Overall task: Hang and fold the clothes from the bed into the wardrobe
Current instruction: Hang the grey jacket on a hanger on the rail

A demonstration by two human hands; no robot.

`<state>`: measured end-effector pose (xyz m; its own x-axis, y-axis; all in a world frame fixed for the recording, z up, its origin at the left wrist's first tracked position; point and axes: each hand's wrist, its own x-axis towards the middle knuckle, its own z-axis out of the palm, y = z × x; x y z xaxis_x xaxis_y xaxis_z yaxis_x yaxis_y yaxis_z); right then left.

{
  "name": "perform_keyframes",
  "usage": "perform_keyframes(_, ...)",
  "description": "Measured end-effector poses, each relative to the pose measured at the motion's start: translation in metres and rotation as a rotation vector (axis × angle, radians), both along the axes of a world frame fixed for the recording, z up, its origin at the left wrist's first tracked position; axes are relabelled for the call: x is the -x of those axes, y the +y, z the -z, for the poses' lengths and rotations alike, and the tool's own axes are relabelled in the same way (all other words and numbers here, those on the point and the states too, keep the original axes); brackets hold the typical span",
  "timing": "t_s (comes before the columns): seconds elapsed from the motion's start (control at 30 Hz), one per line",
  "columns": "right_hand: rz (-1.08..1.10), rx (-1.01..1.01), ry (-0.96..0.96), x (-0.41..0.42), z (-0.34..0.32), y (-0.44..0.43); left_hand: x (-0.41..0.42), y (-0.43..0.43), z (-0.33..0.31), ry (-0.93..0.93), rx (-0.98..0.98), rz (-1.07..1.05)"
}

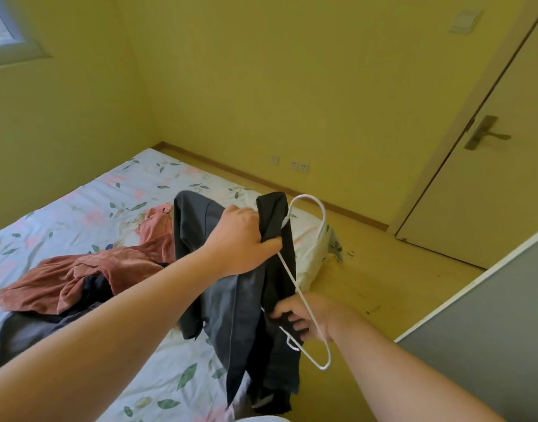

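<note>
**Dark garment held up with white hanger over bed edge**

Left hand (243, 239), centre of frame, fingers curled tight round a bunched top part of the dark garment (246, 300). The thumb side is touching the wire of the white hanger (307, 195). The garment hangs down from that grip, above the near edge of the bed (79, 208), with its lower end reaching bottom centre of frame.

Right hand (304, 318), lower centre-right, fingers curled round the hanger's lower wires and pressed against the dark fabric. Cannot tell if it also pinches the cloth. The hanger is tilted, one looped end up by the left hand, the other end sticking out below the right hand. Its wire runs along the garment's right side.

On the bed's floral sheet, left of centre: a crumpled rust-pink garment (109, 269) lying on top of more dark clothes (91, 287), with grey cloth (18, 330) at the left edge.

Wooden floor (383, 269) right of the bed. Closed door (490, 193) with handle (484, 134) at right, grey panel (490, 345) lower right, window (6, 25) upper left, wall sockets (298, 166) centre.
</note>
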<state>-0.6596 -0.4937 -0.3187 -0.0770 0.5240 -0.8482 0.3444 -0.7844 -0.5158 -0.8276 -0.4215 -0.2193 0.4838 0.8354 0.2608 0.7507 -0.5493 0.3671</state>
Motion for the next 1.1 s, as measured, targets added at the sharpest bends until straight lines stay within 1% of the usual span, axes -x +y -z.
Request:
perform_keyframes(0.03,-0.02,0.039,-0.001,0.0,0.003,-0.001,0.001,0.001,-0.006,0.003,-0.035,0.015)
perform_keyframes(0.07,-0.034,0.033,-0.025,-0.001,0.006,0.0,0.003,0.002,-0.011,0.0,-0.056,0.018)
perform_keyframes(0.13,-0.053,-0.087,-0.082,-0.004,0.008,0.003,0.009,0.005,-0.022,-0.033,-0.091,0.018)
perform_keyframes(0.2,-0.038,-0.23,-0.242,-0.011,0.006,0.01,0.016,0.006,-0.032,-0.025,-0.118,0.001)
perform_keyframes(0.27,-0.065,-0.34,-0.465,-0.017,-0.012,0.021,0.023,0.007,-0.041,0.009,-0.128,-0.049)
perform_keyframes(0.3,-0.135,-0.45,-0.57,-0.022,-0.024,0.025,0.026,0.007,-0.044,0.033,-0.111,-0.089)
perform_keyframes(0.37,-0.033,-0.568,-0.595,-0.028,-0.058,0.04,0.031,0.007,-0.049,0.103,-0.043,-0.168)
perform_keyframes(0.43,-0.022,-0.807,-0.745,-0.034,-0.091,0.054,0.032,0.005,-0.054,0.18,0.009,-0.196)
perform_keyframes(0.47,-0.028,-0.882,-0.788,-0.034,-0.106,0.06,0.031,0.005,-0.056,0.196,0.017,-0.196)
perform_keyframes(0.5,-0.056,-0.925,-0.803,-0.035,-0.12,0.065,0.03,0.003,-0.058,0.188,0.017,-0.189)
perform_keyframes(0.57,-0.219,-0.992,-0.825,-0.034,-0.149,0.067,0.028,0.002,-0.062,0.122,0.012,-0.167)
perform_keyframes(0.63,-0.378,-0.979,-0.798,-0.034,-0.17,0.069,0.025,0.0,-0.067,0.05,0.063,-0.157)
perform_keyframes(0.7,-0.447,-0.948,-0.653,-0.033,-0.183,0.067,0.021,-0.002,-0.071,-0.005,0.134,-0.128)
perform_keyframes(0.83,-0.414,-0.991,-0.265,-0.02,-0.198,0.059,0.005,-0.005,-0.065,-0.15,0.269,-0.044)
perform_keyframes(0.9,-0.399,-0.965,-0.174,-0.019,-0.202,0.052,0.001,-0.002,-0.061,-0.264,0.339,-0.06)
perform_keyframes(0.93,-0.418,-0.934,-0.176,-0.021,-0.202,0.051,0.0,0.001,-0.06,-0.308,0.352,-0.081)
perform_keyframes(0.97,-0.458,-0.901,-0.221,-0.023,-0.201,0.05,0.001,0.004,-0.059,-0.329,0.35,-0.104)
perform_keyframes(1.03,-0.563,-0.819,-0.427,-0.029,-0.197,0.051,0.003,0.008,-0.057,-0.316,0.33,-0.142)
perform_keyframes(1.1,-0.666,-0.713,-0.671,-0.039,-0.191,0.054,0.002,0.008,-0.056,-0.255,0.297,-0.156)
